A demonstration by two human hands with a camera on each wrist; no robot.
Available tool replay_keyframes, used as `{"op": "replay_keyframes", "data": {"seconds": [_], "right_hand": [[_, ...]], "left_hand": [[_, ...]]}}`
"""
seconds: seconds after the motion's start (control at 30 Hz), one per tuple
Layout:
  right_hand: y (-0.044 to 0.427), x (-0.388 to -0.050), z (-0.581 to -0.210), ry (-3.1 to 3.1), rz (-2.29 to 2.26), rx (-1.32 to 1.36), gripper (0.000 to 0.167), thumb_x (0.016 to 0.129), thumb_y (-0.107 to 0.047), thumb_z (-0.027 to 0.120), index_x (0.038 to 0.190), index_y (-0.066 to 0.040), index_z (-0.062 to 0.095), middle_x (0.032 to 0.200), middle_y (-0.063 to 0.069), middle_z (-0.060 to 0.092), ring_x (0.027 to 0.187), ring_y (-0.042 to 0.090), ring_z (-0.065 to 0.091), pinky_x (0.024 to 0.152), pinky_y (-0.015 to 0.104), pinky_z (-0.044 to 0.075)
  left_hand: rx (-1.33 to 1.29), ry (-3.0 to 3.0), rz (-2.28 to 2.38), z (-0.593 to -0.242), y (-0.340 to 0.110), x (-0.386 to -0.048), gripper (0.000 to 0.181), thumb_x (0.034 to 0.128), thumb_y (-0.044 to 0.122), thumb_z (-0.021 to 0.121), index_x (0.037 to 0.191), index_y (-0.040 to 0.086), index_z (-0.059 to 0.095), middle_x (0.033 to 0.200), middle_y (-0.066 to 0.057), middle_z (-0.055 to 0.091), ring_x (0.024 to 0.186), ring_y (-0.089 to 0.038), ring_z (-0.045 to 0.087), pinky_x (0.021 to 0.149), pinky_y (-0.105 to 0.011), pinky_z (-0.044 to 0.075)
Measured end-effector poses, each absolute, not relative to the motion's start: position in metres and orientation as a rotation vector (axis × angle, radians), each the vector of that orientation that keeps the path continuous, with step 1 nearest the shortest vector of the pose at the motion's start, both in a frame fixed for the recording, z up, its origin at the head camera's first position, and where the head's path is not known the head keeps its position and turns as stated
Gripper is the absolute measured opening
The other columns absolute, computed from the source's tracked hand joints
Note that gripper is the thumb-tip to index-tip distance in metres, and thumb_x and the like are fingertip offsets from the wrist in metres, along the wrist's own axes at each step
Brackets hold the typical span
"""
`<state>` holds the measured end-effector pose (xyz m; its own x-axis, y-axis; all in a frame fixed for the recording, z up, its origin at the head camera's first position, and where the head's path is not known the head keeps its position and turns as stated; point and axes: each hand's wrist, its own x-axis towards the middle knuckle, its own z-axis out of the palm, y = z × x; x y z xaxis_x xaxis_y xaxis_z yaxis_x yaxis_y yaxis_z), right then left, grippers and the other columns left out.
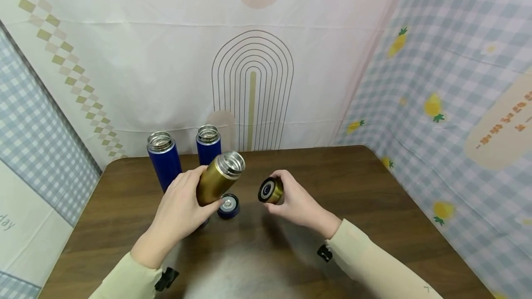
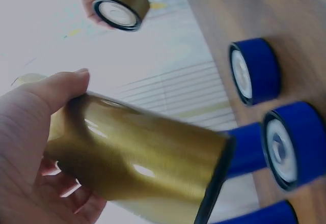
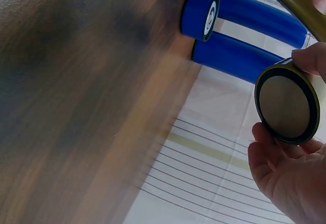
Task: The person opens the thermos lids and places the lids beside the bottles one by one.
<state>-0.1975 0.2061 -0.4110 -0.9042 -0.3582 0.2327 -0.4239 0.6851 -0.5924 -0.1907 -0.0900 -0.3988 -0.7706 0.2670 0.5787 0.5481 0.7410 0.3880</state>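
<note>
My left hand (image 1: 181,200) grips a gold thermos bottle (image 1: 213,182) above the table, its steel mouth uncovered and tilted up to the right. In the left wrist view the bottle (image 2: 137,155) shows its dark base rim. Apart from it, my right hand (image 1: 294,202) holds a gold lid (image 1: 271,190) between thumb and fingers, its inner side turned left. The right wrist view shows the lid's flat top (image 3: 285,106). Just beyond the left thumb, a blue lid (image 1: 228,206) lies on the table with its inside facing up.
Two blue bottles (image 1: 164,163) without lids stand upright at the back left of the wooden table (image 1: 328,174). A second blue lid (image 2: 295,145), mostly behind my left hand in the head view, shows in the left wrist view. Patterned cloth hangs behind and at both sides.
</note>
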Motion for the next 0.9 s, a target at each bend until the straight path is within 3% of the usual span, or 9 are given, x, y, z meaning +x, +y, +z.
{"op": "replay_keyframes", "data": {"seconds": [0.4,0.6,0.77,0.9], "right_hand": [[0.218,-0.207,-0.429,-2.822,1.105,0.532,0.066,0.079,-0.039,0.078,0.127,-0.012,0.042,0.110,-0.002,0.053,0.089,0.009,0.056,0.074,0.028,0.050],[0.224,-0.208,-0.439,-2.837,1.102,0.489,0.069,0.080,-0.038,0.078,0.131,-0.009,0.042,0.114,0.000,0.053,0.094,0.011,0.056,0.079,0.032,0.049],[0.226,-0.207,-0.447,-2.890,1.067,0.435,0.078,0.081,-0.040,0.076,0.142,-0.008,0.038,0.129,0.005,0.050,0.107,0.014,0.054,0.089,0.036,0.047],[0.227,-0.209,-0.453,-2.912,1.050,0.426,0.074,0.082,-0.039,0.074,0.141,-0.008,0.041,0.130,0.006,0.049,0.108,0.015,0.053,0.090,0.036,0.046]], "left_hand": [[-0.467,-2.465,-1.127,-0.375,-0.044,-0.218,0.088,0.0705,0.058,0.078,0.137,0.010,0.044,0.115,-0.005,0.058,0.102,-0.024,0.056,0.085,-0.047,0.047],[-0.449,-2.447,-1.386,-0.376,-0.027,-0.233,0.082,0.0743,0.052,0.078,0.135,0.010,0.043,0.118,-0.003,0.057,0.103,-0.022,0.058,0.089,-0.047,0.048],[-0.385,-2.475,-1.546,-0.385,-0.015,-0.246,0.082,0.0763,0.049,0.078,0.138,0.013,0.038,0.122,-0.004,0.055,0.108,-0.022,0.057,0.089,-0.048,0.048],[-0.328,-2.496,-1.590,-0.391,-0.005,-0.259,0.080,0.0765,0.047,0.078,0.138,0.013,0.039,0.121,-0.005,0.055,0.108,-0.024,0.057,0.089,-0.048,0.048]]}}
